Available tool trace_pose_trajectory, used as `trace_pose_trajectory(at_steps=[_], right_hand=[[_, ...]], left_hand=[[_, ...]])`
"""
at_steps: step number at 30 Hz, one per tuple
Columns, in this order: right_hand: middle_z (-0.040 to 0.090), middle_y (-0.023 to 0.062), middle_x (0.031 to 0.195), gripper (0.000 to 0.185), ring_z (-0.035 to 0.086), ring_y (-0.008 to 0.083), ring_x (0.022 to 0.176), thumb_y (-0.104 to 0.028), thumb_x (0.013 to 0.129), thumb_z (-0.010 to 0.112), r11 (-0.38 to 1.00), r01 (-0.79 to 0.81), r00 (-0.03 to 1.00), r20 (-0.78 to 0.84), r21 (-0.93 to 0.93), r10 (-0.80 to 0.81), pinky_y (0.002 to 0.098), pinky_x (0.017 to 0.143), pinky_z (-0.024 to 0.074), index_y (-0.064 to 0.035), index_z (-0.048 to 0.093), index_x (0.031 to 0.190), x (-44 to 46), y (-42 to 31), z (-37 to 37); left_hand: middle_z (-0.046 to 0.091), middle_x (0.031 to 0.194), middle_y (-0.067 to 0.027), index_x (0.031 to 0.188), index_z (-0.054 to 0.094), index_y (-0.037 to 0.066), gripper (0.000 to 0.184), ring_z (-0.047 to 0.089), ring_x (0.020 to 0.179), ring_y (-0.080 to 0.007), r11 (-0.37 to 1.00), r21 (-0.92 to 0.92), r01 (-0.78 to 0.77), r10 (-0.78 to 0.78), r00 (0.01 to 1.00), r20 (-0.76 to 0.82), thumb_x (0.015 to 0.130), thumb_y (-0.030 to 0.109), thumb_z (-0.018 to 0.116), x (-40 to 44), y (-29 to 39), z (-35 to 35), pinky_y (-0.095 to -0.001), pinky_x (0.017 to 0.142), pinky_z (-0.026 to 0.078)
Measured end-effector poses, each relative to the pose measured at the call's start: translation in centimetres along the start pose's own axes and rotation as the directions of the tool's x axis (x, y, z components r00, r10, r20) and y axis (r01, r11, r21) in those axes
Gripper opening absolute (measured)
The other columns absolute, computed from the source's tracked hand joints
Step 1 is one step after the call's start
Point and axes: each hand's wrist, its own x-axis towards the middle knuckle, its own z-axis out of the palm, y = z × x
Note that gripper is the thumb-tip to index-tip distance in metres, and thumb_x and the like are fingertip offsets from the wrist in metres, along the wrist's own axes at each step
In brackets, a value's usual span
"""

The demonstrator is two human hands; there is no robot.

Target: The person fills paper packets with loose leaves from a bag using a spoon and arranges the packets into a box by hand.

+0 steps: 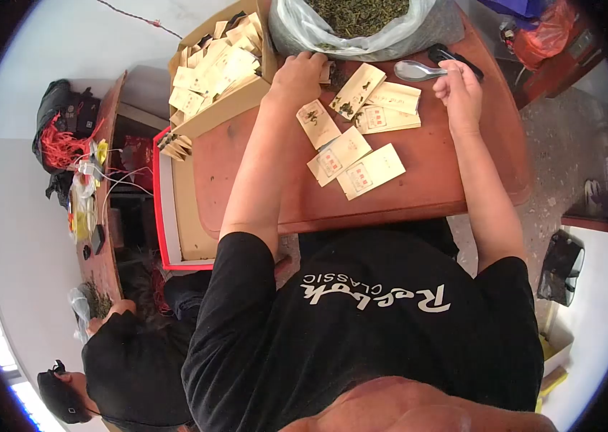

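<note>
My left hand is at the table's far side, between the carton of packets and the bag of leaves. Its fingers curl near a small paper packet; how it is held is not clear. My right hand pinches the handle of a metal spoon, whose bowl points left over the table. Between the hands lie several tan paper packets, partly overlapping. Dark leaf bits rest on some, such as the upper packet and the left packet.
A carton full of packets stands at the back left, above a red-edged box. Dried leaves fill a clear plastic bag. A black object lies by the spoon. Another person works at a side table, lower left.
</note>
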Motion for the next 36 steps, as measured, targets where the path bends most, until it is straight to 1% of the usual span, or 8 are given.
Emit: trace_pose_trajectory(at_steps=[9,12,16,20,24,27,32,36], right_hand=[[0.06,0.002,0.068,0.023,0.052,0.0065,0.059,-0.021,0.102,0.051,1.0,-0.011,1.0,-0.017,-0.019,0.01,0.0211,0.056,0.0435,-0.0019,0.064,0.103,-0.2,-0.3,0.1],[0.06,0.0014,0.068,0.023,0.052,0.0063,0.059,-0.021,0.103,0.051,1.0,-0.014,1.0,-0.025,-0.009,0.013,0.021,0.055,0.0428,-0.0028,0.064,0.103,-0.2,-0.5,0.0],[0.06,0.0008,0.069,0.022,0.051,0.0062,0.059,-0.022,0.103,0.051,1.0,-0.016,0.999,-0.035,0.003,0.016,0.0209,0.054,0.0417,-0.0035,0.064,0.104,-0.7,-1.0,0.0],[0.059,0.001,0.069,0.023,0.052,0.0063,0.061,-0.022,0.104,0.051,0.988,0.142,0.988,-0.063,0.062,-0.138,0.0198,0.055,0.0404,-0.0019,0.062,0.106,-1.5,-1.8,0.0],[0.059,0.0007,0.069,0.023,0.052,0.0057,0.061,-0.021,0.105,0.05,0.98,0.191,0.981,-0.003,0.053,-0.192,0.0196,0.055,0.039,-0.0017,0.061,0.107,-3.5,-4.2,1.9],[0.059,0.0002,0.069,0.022,0.052,0.0047,0.062,-0.02,0.105,0.049,0.959,0.281,0.95,0.135,0.028,-0.282,0.0193,0.056,0.0403,-0.0024,0.062,0.107,-4.3,-6.7,4.5],[0.063,0.0013,0.07,0.019,0.058,0.0046,0.063,-0.016,0.103,0.053,0.827,0.546,0.817,0.302,-0.13,-0.492,0.0214,0.059,0.0481,-0.0013,0.064,0.105,-4.7,-8.9,8.6],[0.067,0.0111,0.077,0.014,0.066,0.0188,0.064,-0.013,0.099,0.056,0.57,0.756,0.652,0.456,-0.323,-0.606,0.0296,0.06,0.0525,-0.0015,0.064,0.102,-5.3,-9.0,10.5]], left_hand=[[0.059,0.118,-0.02,0.117,0.059,0.005,0.038,0.059,0.109,-0.0422,0.998,0.026,0.058,-0.059,0.998,0.025,0.08,0.006,0.063,-0.1,0.2,-1.0,-0.0486,0.093,0.052],[0.059,0.114,-0.0205,0.111,0.059,0.004,0.033,0.059,0.105,-0.042,1.0,0.002,0.007,-0.006,0.989,-0.147,0.078,0.005,0.063,-1.1,1.2,-1.6,-0.0497,0.088,0.053],[0.06,0.114,-0.0186,0.118,0.057,0.003,0.05,0.054,0.106,-0.0408,0.996,-0.093,0.018,-0.045,0.951,-0.305,0.069,0.006,0.066,-2.7,2.2,-2.2,-0.0482,0.094,0.047],[0.059,0.11,-0.017,0.116,0.055,0.004,0.049,0.054,0.105,-0.0368,0.973,-0.227,-0.038,-0.088,0.85,-0.519,0.069,0.006,0.07,-4.8,3.9,-2.6,-0.0445,0.089,0.047],[0.053,0.112,-0.0138,0.121,0.049,0.0,0.049,0.054,0.109,-0.0238,0.838,-0.542,-0.065,-0.249,0.838,-0.485,0.075,0.002,0.067,-5.6,4.6,-1.6,-0.0363,0.09,0.051],[0.052,0.109,-0.0186,0.117,0.049,0.0,0.049,0.052,0.105,-0.036,0.713,-0.674,-0.193,-0.311,0.774,-0.552,0.07,0.004,0.063,-4.5,4.4,0.3,-0.0426,0.093,0.044],[0.051,0.108,-0.0183,0.118,0.048,-0.001,0.049,0.052,0.104,-0.0351,0.688,-0.691,-0.224,-0.304,0.775,-0.554,0.071,0.003,0.063,-4.5,4.7,0.5,-0.0418,0.093,0.045],[0.052,0.11,-0.0186,0.118,0.048,0.0,0.05,0.052,0.106,-0.0352,0.65,-0.726,-0.227,-0.308,0.794,-0.524,0.071,0.003,0.063,-5.0,4.9,0.5,-0.0418,0.094,0.045]])
